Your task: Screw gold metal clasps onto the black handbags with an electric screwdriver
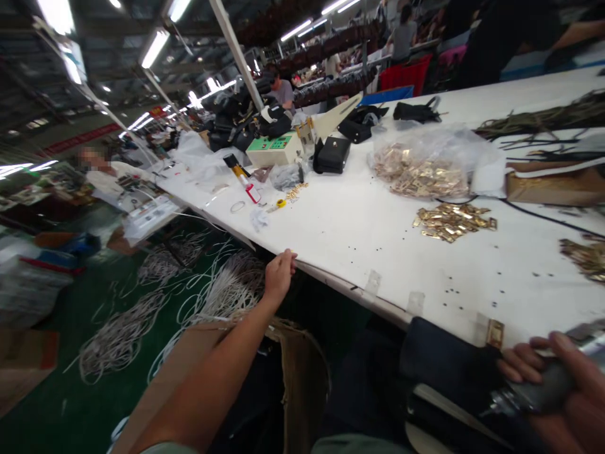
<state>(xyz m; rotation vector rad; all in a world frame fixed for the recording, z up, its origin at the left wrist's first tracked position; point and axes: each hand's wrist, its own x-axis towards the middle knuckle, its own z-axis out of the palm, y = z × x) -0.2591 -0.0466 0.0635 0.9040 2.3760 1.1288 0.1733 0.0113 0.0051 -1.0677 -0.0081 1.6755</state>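
My left hand point(280, 275) is at the table's front edge, its fingers pressed together; what they hold, if anything, is too small to name. At the lower right my right hand point(562, 384) is wrapped round a grey power tool point(551, 386) whose pointed tip faces left. Beside that tip lies a dark leather piece point(444, 359) with a pale strap, at the table edge. A gold metal plate point(495, 333) sits just above my right fingers.
On the white table point(331, 221) are gold metal pieces point(454, 222), a filled plastic bag point(425, 167), a black case point(332, 155) and a green-topped machine point(274, 148). An open cardboard box point(307, 359) stands below my left arm. Other people work further back.
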